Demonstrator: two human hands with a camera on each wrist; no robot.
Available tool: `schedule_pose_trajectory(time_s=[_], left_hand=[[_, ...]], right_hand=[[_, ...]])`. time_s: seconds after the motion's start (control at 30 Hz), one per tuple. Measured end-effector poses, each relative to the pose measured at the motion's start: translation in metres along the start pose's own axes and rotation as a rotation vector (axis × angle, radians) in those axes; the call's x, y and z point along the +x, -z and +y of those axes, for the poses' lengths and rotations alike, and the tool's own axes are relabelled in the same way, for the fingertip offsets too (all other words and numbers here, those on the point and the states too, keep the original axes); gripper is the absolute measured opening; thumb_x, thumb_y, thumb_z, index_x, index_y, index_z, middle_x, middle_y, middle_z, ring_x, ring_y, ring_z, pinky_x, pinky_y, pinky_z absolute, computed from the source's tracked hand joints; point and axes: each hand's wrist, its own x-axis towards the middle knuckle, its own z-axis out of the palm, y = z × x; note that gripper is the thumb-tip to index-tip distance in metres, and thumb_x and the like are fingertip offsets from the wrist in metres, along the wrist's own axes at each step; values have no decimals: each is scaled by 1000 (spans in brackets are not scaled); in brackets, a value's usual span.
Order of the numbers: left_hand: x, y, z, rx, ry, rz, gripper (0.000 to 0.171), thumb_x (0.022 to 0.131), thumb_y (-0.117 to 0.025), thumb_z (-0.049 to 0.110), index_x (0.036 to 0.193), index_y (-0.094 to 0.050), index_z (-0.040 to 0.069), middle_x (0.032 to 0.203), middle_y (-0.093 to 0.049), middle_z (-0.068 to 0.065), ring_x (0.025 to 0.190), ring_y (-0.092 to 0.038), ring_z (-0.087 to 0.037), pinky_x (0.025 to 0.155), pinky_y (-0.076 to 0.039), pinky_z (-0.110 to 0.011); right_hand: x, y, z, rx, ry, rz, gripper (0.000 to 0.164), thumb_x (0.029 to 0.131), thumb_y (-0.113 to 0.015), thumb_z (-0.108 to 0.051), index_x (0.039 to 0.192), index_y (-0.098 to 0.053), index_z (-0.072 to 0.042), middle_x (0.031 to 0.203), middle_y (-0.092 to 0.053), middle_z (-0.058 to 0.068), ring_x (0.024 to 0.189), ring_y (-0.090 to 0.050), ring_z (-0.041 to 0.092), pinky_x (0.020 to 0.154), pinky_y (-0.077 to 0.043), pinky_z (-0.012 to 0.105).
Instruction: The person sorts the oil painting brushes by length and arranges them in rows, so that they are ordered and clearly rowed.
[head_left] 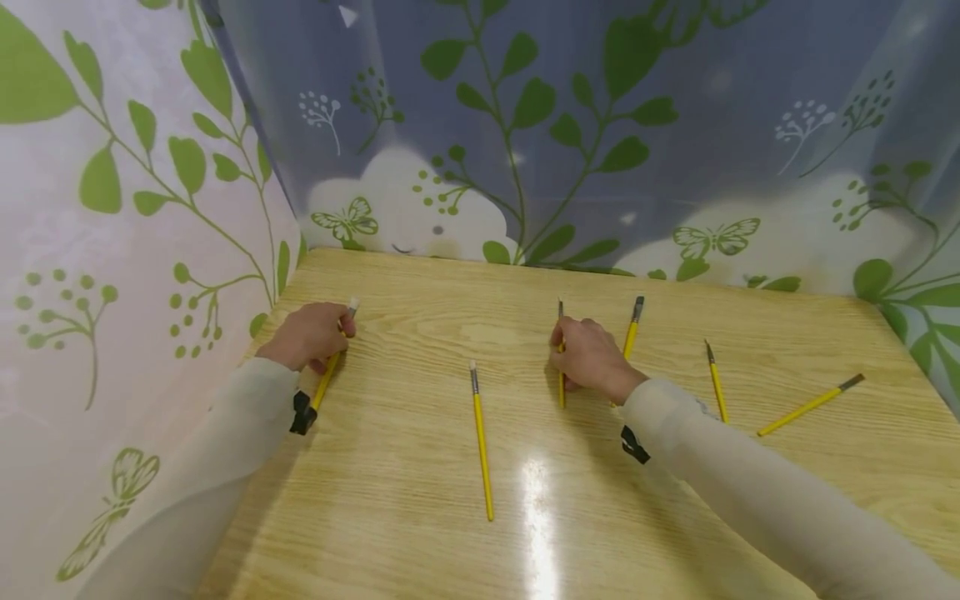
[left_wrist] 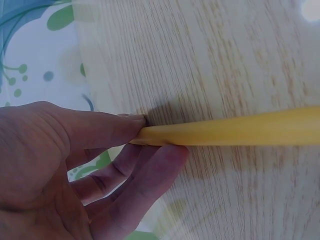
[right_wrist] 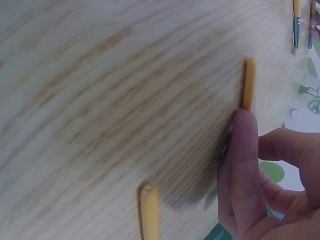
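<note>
At the table's left side my left hand (head_left: 309, 335) pinches a paintbrush (head_left: 326, 385) with a yellow handle and pale bristles. Its handle (left_wrist: 245, 131) runs out from between thumb and fingertips in the left wrist view. Right of centre, my right hand (head_left: 592, 357) holds a thin paintbrush (head_left: 562, 392), dark tip pointing to the back. From the right wrist, that brush's yellow handle end (right_wrist: 249, 82) shows beyond the fingers, close over the table. A flat-tipped paintbrush (head_left: 632, 337) lies just right of this hand, its lower part hidden behind the wrist.
Between the hands lies a white-tipped paintbrush (head_left: 482, 450) on the wooden table (head_left: 405, 467). Farther right are a pointed paintbrush (head_left: 717, 385) and a slanting flat paintbrush (head_left: 808, 407). Leaf-printed curtains (head_left: 450, 125) hang along the back and left edges.
</note>
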Motion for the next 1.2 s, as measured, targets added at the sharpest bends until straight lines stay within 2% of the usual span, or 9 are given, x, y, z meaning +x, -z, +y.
schedule_pose_trajectory(time_s=[0.27, 0.4, 0.57, 0.8, 1.03, 1.2], left_hand=[[3, -2, 1, -10, 2, -17, 21, 106, -53, 3, 124, -61, 2, 115, -60, -20, 67, -60, -22, 64, -65, -34], [3, -1, -1, -18, -9, -12, 19, 107, -53, 5, 123, -61, 2, 120, -60, -22, 67, -62, -23, 64, -66, -35], [1, -1, -2, -32, -15, -8, 16, 108, -53, 7, 122, -61, 2, 125, -60, -24, 68, -63, -24, 65, -66, -36], [0, 0, -2, -30, -18, -10, 18, 106, -54, 5, 122, -60, 2, 123, -60, -23, 66, -63, -23, 65, -66, -35], [-1, 1, -1, -24, -31, -3, 18, 105, -55, 4, 122, -60, 2, 118, -60, -21, 60, -60, -21, 64, -65, -34], [0, 0, -5, -41, -24, -19, 18, 106, -57, 5, 122, -60, 2, 120, -58, -22, 64, -59, -20, 64, -66, -34]], right_hand=[[-7, 10, 10, -8, 28, 31, 32, 104, -60, -15, 132, -63, -1, 117, -59, 20, 84, -65, 23, 70, -59, 33], [-12, 23, 19, -21, 29, 42, 34, 105, -59, -19, 133, -62, -1, 120, -59, 22, 82, -67, 26, 76, -58, 40], [-19, 41, 35, -66, 25, 68, 36, 108, -58, -24, 133, -63, 0, 122, -63, 23, 96, -63, 32, 75, -53, 42], [-34, 61, 73, -91, -8, 87, 39, 109, -58, -27, 133, -63, 3, 120, -68, 28, 80, -68, 26, 61, -54, 37], [-52, 85, 118, -94, -77, 92, 46, 110, -54, -29, 138, -57, 8, 122, -70, 32, 68, -71, 22, 61, -58, 40], [-66, 102, 148, -95, -124, 81, 50, 111, -51, -30, 140, -53, 11, 127, -67, 38, 68, -74, 21, 64, -61, 44]])
